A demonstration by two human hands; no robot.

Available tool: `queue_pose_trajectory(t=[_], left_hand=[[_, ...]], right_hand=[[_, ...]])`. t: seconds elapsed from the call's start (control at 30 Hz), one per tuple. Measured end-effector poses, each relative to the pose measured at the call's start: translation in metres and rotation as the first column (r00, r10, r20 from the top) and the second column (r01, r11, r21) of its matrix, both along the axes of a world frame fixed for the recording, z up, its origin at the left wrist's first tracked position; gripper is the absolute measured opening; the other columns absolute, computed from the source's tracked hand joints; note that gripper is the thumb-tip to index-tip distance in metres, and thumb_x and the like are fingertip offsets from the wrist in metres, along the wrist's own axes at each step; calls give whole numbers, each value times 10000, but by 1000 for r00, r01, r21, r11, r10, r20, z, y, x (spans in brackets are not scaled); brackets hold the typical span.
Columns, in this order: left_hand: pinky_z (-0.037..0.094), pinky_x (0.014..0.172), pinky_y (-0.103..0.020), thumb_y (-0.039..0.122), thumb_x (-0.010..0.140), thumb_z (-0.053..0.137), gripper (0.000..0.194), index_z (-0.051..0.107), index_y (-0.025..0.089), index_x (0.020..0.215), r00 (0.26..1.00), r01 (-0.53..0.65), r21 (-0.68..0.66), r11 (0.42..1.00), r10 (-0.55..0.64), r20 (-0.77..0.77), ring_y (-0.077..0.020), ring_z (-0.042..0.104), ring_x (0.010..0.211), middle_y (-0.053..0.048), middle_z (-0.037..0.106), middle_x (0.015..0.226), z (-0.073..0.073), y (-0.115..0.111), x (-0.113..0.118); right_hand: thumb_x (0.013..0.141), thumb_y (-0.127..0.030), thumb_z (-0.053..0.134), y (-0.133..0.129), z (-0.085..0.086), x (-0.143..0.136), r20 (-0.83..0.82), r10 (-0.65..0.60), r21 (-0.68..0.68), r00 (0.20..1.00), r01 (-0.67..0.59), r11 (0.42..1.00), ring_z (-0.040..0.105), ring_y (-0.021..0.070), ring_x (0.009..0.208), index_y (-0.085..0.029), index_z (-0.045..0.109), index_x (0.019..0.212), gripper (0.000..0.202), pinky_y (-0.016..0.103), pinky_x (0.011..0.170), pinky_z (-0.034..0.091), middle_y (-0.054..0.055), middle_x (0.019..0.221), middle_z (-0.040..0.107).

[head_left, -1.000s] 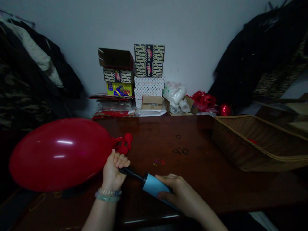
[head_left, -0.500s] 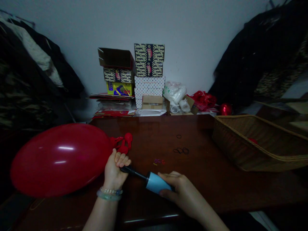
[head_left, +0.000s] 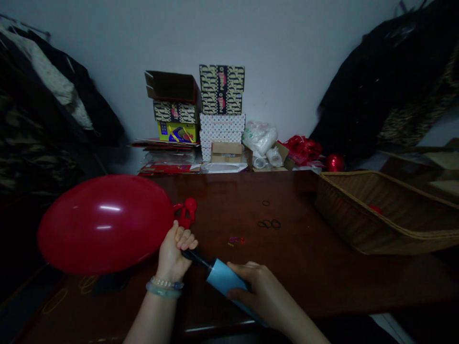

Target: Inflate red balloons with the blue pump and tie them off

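Observation:
A large inflated red balloon (head_left: 107, 224) lies to the left, its neck end at my left hand (head_left: 177, 248). That hand, with beads and a bangle at the wrist, is closed round the balloon's neck and the black end of a hand pump. My right hand (head_left: 253, 289) is wrapped round the pump's light blue barrel (head_left: 227, 282), lower and to the right. A short black rod shows between the two hands. Just beyond my left hand lie small uninflated red balloons (head_left: 190, 208).
Black rings (head_left: 269, 224) and small coloured bands (head_left: 236, 240) lie mid-table (head_left: 294, 267). Tan bands (head_left: 55, 301) are at the near left. A wicker basket (head_left: 358, 229) stands right, holding something red. Boxes (head_left: 222, 100) and plastic bags (head_left: 260, 136) line the back wall.
The balloon has shifted right and slightly up, uncovering tan bands and a dark object beneath. My right hand and the blue barrel have moved left toward my left hand, shortening the visible rod.

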State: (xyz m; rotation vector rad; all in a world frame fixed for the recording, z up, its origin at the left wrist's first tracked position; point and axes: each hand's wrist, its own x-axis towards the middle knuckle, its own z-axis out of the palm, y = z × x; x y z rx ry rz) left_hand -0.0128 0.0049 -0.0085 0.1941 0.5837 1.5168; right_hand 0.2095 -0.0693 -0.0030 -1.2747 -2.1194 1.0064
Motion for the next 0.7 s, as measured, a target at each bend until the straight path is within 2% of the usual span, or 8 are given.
queue_pose_trajectory(t=[0.17, 0.3, 0.43, 0.57, 0.7], left_hand=[[277, 373, -209, 215, 906, 469, 462, 252, 187, 499, 998, -65, 20, 998, 65, 2, -58, 288, 308, 68, 278, 361, 7, 5, -26], [271, 367, -206, 196, 916, 439, 456, 254, 184, 500, 996, -85, 16, 996, 85, -1, -56, 287, 303, 67, 276, 359, 12, 5, -30], [278, 375, -204, 212, 913, 457, 455, 253, 187, 507, 997, -83, 28, 996, 83, 6, -54, 291, 312, 70, 275, 373, 11, 3, -20], [272, 379, -211, 246, 896, 507, 474, 243, 192, 506, 1000, -25, 26, 999, 25, 0, -53, 285, 321, 72, 267, 386, 5, 1, -2], [251, 377, -210, 279, 874, 552, 484, 253, 189, 504, 1000, 25, 18, 1000, -24, -11, -51, 260, 325, 75, 250, 391, 0, -1, 15]], right_hand=[[782, -300, 675, 3, 8, 16, 46, 61, -67, 997, -58, 996, 616, 187, 879, -316, 661, 1125, 344, 253, 795, 411, -40, 994, 705], [782, -304, 664, 5, 10, 22, 72, 64, -90, 995, -58, 994, 616, 188, 860, -309, 648, 1161, 380, 263, 800, 417, -31, 985, 704], [769, -268, 683, 5, 7, 18, 43, 2, -37, 999, -1, 999, 599, 190, 916, -301, 652, 1156, 389, 261, 835, 408, -16, 1052, 690], [770, -253, 691, 3, 5, 10, -21, -14, -19, 1000, 14, 1000, 591, 191, 930, -280, 655, 1149, 383, 257, 843, 403, -12, 1082, 690], [773, -231, 683, 1, 0, 1, -63, -32, -6, 998, 31, 999, 594, 190, 890, -281, 679, 1095, 326, 260, 815, 400, -22, 1021, 706]])
